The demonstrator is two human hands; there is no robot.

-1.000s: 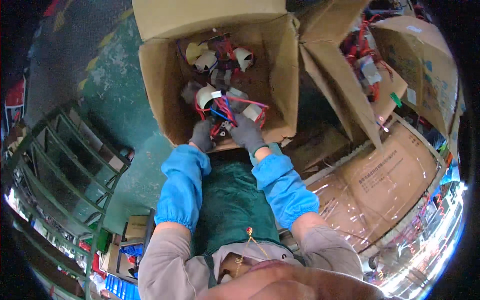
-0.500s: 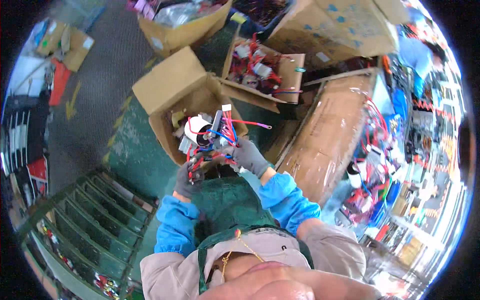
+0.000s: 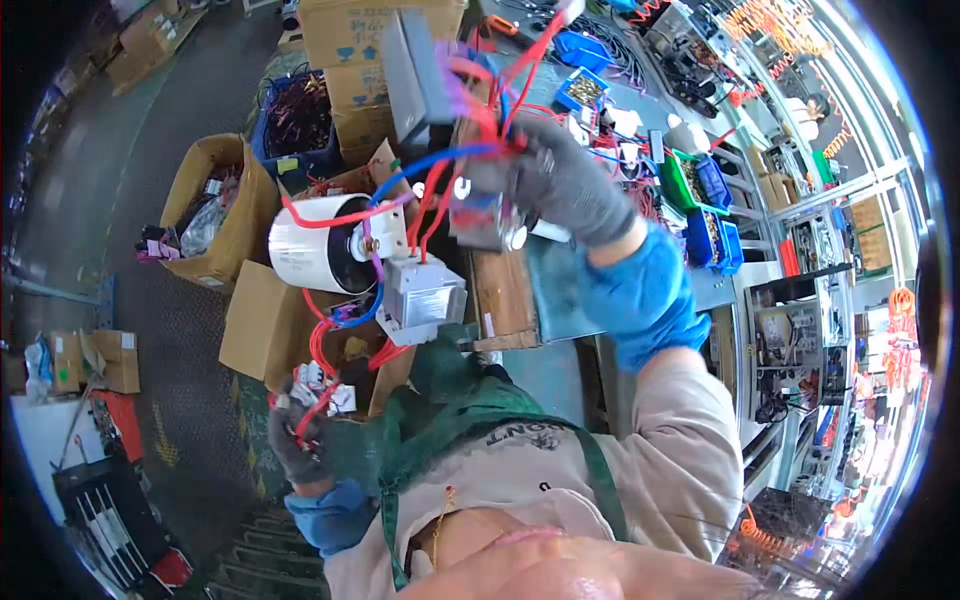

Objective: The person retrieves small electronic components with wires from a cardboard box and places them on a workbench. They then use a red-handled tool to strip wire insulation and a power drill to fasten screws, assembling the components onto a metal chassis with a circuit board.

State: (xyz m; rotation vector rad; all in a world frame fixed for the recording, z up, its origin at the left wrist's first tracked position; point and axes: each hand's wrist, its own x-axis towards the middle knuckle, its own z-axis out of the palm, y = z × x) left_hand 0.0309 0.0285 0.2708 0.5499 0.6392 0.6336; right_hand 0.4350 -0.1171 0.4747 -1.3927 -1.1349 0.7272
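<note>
Right hand (image 3: 575, 190) clenched on the wire bundle (image 3: 487, 118); white cylinder (image 3: 310, 240) and silver block (image 3: 428, 302) hang to its left. Left hand (image 3: 300, 440) grasps red leads (image 3: 322, 345), cylinder beyond it. Two-point hold presumably because the parts are wired together and would dangle. Carton (image 3: 253, 322) sits just past left hand.

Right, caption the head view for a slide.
Left hand and right hand, gloved, hold red wires beside a white cylinder.

Wearing gray gloves (image 3: 588, 196), puffy blue sleeves (image 3: 645, 292), a pale shirt (image 3: 680, 440), a green apron (image 3: 425, 440) with straps (image 3: 604, 482) and a gold necklace (image 3: 437, 533) with a red bead (image 3: 450, 491).
</note>
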